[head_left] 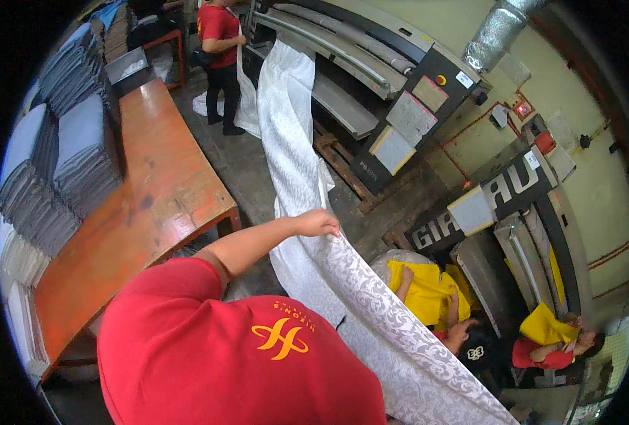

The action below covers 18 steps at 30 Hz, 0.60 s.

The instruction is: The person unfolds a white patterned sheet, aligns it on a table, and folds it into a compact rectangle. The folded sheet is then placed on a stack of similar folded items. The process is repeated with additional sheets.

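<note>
A long white patterned cloth (371,283) runs from the large machine at the back, past my body, to the lower right. My left hand (319,223) is closed on its upper edge, with the arm stretched forward from a red sleeve. Near the hand the cloth is folded over, with a leafy scroll pattern on the outer face. Its far part (286,106) hangs in loose folds down toward the floor. My right hand is out of sight.
An orange-topped table (166,184) stands at left, with tall stacks of folded grey-blue cloth (84,152) beside it. A large roller machine (399,120) is at the back. Another person (219,57) handles cloth there. At right, two people hold yellow cloths (424,290) beside a second machine (498,205).
</note>
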Motion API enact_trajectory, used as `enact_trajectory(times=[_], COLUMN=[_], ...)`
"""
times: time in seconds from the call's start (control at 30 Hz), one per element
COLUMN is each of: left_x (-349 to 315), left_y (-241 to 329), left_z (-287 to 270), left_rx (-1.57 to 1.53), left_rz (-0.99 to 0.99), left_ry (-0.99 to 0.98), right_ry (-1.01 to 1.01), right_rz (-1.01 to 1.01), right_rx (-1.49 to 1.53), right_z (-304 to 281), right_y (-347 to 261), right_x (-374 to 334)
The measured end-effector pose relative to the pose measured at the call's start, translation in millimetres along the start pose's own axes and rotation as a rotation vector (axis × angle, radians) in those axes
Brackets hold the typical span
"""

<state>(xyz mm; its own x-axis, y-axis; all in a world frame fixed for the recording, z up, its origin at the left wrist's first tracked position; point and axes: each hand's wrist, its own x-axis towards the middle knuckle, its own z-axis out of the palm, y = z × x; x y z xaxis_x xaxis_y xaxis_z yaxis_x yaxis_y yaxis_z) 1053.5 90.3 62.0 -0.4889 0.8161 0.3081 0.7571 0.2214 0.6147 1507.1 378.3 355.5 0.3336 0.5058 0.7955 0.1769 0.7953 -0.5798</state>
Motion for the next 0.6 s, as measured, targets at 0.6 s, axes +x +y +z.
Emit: enact_trajectory(times=[0.6], left_x=[28], left_y=[188], left_z=[13], left_rx=[-0.639], left_rz=[0.193], left_ry=[-0.070], right_ry=[-1.363], right_rz=[0.592], right_rx=[0.586], right_z=[90], right_y=[-1], right_x=[-163])
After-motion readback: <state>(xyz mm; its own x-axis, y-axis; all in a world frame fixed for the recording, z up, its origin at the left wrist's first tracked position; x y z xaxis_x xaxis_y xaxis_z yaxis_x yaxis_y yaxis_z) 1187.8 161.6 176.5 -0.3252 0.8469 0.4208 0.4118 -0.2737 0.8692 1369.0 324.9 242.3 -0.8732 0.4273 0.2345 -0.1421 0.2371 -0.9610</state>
